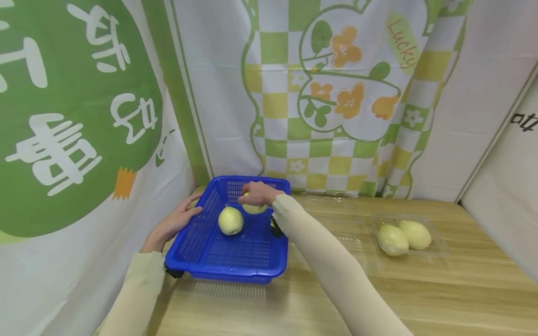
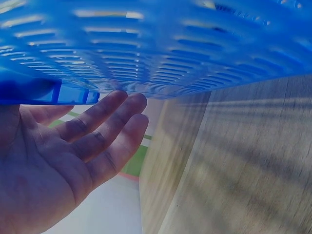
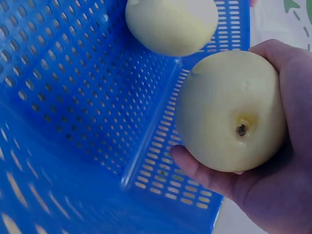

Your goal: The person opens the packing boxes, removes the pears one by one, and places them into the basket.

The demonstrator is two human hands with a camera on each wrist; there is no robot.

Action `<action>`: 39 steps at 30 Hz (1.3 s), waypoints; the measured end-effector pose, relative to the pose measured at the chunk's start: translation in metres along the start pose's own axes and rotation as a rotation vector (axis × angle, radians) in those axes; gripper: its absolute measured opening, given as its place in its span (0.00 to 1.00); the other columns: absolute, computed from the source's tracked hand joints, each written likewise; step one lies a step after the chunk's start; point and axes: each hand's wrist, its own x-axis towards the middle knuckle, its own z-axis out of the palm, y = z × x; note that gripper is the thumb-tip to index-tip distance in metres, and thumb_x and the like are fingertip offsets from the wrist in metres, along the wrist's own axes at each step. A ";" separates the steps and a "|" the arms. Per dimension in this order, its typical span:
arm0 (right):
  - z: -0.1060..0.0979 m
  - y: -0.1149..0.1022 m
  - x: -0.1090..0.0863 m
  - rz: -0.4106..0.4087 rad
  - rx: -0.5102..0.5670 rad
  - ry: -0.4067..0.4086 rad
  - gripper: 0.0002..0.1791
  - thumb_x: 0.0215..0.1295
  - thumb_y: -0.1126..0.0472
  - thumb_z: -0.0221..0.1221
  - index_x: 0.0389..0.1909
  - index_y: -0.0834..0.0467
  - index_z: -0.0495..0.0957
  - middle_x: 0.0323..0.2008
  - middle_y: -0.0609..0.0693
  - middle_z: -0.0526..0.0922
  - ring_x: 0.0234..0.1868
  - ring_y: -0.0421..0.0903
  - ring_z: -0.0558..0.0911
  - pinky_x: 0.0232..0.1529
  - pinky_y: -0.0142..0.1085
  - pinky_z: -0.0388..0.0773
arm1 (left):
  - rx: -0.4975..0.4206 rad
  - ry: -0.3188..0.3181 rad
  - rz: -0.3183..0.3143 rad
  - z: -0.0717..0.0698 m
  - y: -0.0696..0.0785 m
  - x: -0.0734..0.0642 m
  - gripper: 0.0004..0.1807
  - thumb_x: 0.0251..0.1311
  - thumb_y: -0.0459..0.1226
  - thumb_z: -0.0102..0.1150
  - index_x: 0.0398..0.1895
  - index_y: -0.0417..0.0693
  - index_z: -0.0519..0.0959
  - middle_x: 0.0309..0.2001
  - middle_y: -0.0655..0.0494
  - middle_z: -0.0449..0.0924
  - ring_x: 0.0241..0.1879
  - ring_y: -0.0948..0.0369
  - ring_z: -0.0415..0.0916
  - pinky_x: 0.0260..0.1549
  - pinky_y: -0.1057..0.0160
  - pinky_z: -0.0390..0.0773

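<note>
My right hand (image 1: 258, 193) grips a pale yellow-green pear (image 3: 231, 112) inside the blue basket (image 1: 235, 271), near its back right corner. In the right wrist view, the fingers and thumb wrap around the pear, and a dimple with a small brown centre faces the camera. Another pear (image 1: 230, 220) lies on the basket floor, to the left of the held one. At the basket's left rim rests my left hand (image 1: 178, 219). From below, the left wrist view shows its fingers (image 2: 105, 134) loosely extended beside the slotted wall, fingertips right at the basket.
Two more pears (image 1: 392, 239) sit in a clear plastic tray (image 1: 437, 249) on the wooden table (image 1: 470, 284) to the right. Other clear plastic lies between basket and tray. Printed curtains (image 1: 218, 93) hang behind and to the left.
</note>
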 end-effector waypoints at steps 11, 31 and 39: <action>0.024 0.004 0.001 0.098 -0.014 0.025 0.28 0.66 0.43 0.53 0.63 0.53 0.75 0.61 0.50 0.78 0.48 0.46 0.79 0.42 0.37 0.77 | -0.024 -0.005 -0.014 0.006 -0.002 0.001 0.32 0.77 0.45 0.38 0.79 0.56 0.42 0.63 0.30 0.69 0.43 0.54 0.83 0.43 0.61 0.80; 0.035 0.006 0.004 0.115 -0.117 -0.032 0.17 0.66 0.43 0.55 0.41 0.51 0.81 0.36 0.47 0.81 0.33 0.43 0.76 0.31 0.36 0.72 | 0.010 0.019 -0.019 0.002 0.002 0.001 0.33 0.77 0.47 0.39 0.79 0.57 0.41 0.66 0.31 0.66 0.46 0.53 0.82 0.45 0.60 0.80; 0.034 0.008 0.006 0.118 -0.122 -0.072 0.11 0.65 0.47 0.57 0.32 0.50 0.79 0.28 0.44 0.77 0.28 0.41 0.72 0.30 0.35 0.68 | 0.000 0.015 -0.018 0.002 0.002 0.001 0.34 0.77 0.46 0.39 0.79 0.56 0.41 0.65 0.30 0.66 0.44 0.54 0.83 0.43 0.61 0.80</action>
